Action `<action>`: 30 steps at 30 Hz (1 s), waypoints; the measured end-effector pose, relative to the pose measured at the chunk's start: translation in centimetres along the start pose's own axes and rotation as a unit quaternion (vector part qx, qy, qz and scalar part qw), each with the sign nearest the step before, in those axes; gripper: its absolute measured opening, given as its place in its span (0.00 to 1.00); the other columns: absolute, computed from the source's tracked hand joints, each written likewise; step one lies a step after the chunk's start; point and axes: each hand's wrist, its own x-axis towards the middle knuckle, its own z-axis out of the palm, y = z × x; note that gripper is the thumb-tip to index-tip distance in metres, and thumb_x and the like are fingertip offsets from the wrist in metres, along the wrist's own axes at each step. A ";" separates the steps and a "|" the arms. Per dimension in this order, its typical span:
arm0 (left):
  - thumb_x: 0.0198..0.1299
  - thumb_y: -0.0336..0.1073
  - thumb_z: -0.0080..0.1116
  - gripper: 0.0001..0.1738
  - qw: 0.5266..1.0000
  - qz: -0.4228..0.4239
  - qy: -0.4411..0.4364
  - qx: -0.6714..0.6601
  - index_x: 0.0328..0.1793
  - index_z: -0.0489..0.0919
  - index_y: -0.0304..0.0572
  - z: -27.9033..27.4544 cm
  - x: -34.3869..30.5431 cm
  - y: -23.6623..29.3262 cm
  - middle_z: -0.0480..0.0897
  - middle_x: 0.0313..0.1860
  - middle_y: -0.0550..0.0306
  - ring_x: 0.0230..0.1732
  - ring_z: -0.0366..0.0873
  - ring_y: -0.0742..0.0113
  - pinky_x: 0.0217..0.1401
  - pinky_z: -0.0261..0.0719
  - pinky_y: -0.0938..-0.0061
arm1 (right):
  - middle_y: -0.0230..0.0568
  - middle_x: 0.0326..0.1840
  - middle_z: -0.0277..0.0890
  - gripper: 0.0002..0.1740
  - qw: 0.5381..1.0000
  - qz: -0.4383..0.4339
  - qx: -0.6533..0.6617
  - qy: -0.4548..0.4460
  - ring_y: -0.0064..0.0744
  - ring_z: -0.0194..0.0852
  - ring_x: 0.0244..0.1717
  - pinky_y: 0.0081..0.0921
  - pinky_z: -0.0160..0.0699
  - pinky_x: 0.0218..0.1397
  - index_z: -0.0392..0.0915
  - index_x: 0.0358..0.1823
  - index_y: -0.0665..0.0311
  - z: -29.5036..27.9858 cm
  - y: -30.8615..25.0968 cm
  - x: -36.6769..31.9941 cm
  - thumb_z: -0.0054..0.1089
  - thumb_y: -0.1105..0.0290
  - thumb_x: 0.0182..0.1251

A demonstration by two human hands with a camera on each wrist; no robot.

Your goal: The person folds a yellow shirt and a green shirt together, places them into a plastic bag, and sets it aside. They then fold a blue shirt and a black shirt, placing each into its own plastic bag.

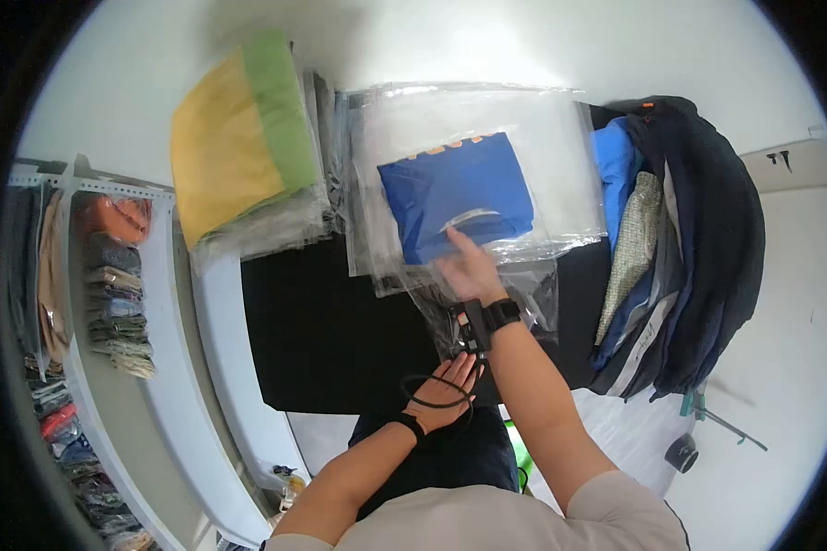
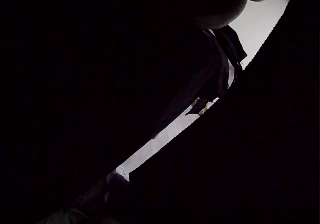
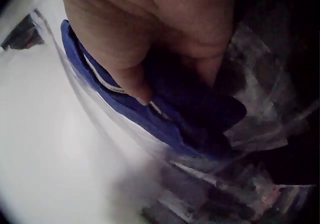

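Observation:
A folded blue garment (image 1: 459,197) with orange patches along its far edge lies on a stack of clear plastic bags (image 1: 560,174). My right hand (image 1: 473,271) is at the garment's near edge. In the right wrist view, the thumb (image 3: 135,86) presses over the blue fabric (image 3: 175,129), pinching its folded edge beside a pale strip. Near the front edge of the black table (image 1: 312,331), my left hand (image 1: 443,395) lies flat with its fingers extended, a black cable (image 1: 413,401) looping across it. The left wrist view is mostly dark.
Yellow and green bagged clothing (image 1: 239,138) is piled at the back left. Dark garments (image 1: 698,248) heap over the table's right side, with a blue piece (image 1: 616,165) among them. At far left, a shelf (image 1: 170,312) holds folded clothes (image 1: 119,303).

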 end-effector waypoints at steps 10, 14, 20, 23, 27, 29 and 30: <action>0.60 0.42 0.49 0.29 0.999 -0.024 0.017 -0.016 0.66 0.64 0.37 -0.6 -0.1 0.4 0.59 0.69 0.38 0.71 0.54 0.48 0.72 0.53 0.56 | 0.49 0.59 0.67 0.22 0.927 0.214 0.281 -0.123 0.39 0.70 0.57 0.31 0.70 0.59 0.67 0.58 0.71 -4.0 -2.5 -3.0 0.55 0.69 0.65; 0.56 0.33 0.50 0.23 0.999 -0.014 0.039 -0.003 0.59 0.72 0.37 -1.9 -0.8 0.1 0.64 0.66 0.43 0.69 0.60 0.50 0.69 0.61 0.62 | 0.48 0.52 0.75 0.17 0.939 0.281 0.118 -0.158 0.33 0.74 0.52 0.24 0.73 0.55 0.73 0.52 0.74 -8.3 -8.1 -10.7 0.52 0.71 0.65; 0.49 0.27 0.55 0.16 0.985 0.059 0.059 -0.148 0.47 0.76 0.37 -7.9 -5.1 -2.5 0.76 0.49 0.48 0.52 0.74 0.53 0.52 0.74 0.66 | 0.39 0.32 0.80 0.12 0.958 0.261 -0.022 -0.116 0.25 0.78 0.34 0.19 0.75 0.39 0.79 0.36 0.67 -16.4 -13.8 -11.9 0.54 0.64 0.64; 0.54 0.28 0.53 0.10 0.943 -0.136 0.264 -0.152 0.43 0.75 0.37 -11.5 -2.4 -4.9 0.78 0.39 0.50 0.39 0.76 0.56 0.45 0.74 0.67 | 0.34 0.39 0.77 0.17 0.980 0.197 0.014 0.030 0.22 0.75 0.39 0.17 0.71 0.47 0.73 0.47 0.67 -18.1 -10.9 -7.4 0.53 0.60 0.67; 0.61 0.43 0.58 0.19 0.769 -0.334 0.345 -0.421 0.47 0.74 0.34 -12.5 2.6 -10.2 0.77 0.40 0.55 0.39 0.74 0.69 0.45 0.72 0.72 | 0.54 0.53 0.72 0.41 0.975 0.159 -0.135 0.077 0.37 0.70 0.53 0.27 0.67 0.56 0.62 0.60 0.77 -16.3 -8.8 -0.2 0.61 0.49 0.58; 0.59 0.48 0.58 0.22 0.705 -0.385 0.345 -0.486 0.47 0.74 0.34 -14.1 4.9 -10.6 0.77 0.39 0.57 0.39 0.73 0.69 0.44 0.71 0.75 | 0.61 0.57 0.68 0.50 0.962 0.188 -0.165 0.107 0.42 0.69 0.57 0.28 0.66 0.58 0.58 0.61 0.81 -14.2 -8.9 2.1 0.65 0.44 0.52; 0.58 0.52 0.59 0.26 0.632 -0.434 0.340 -0.545 0.48 0.74 0.35 -14.7 5.7 -10.6 0.77 0.39 0.59 0.38 0.73 0.69 0.43 0.70 0.77 | 0.61 0.53 0.71 0.51 0.948 0.185 -0.234 0.117 0.43 0.71 0.54 0.27 0.69 0.54 0.61 0.58 0.84 -13.2 -9.1 2.9 0.67 0.43 0.48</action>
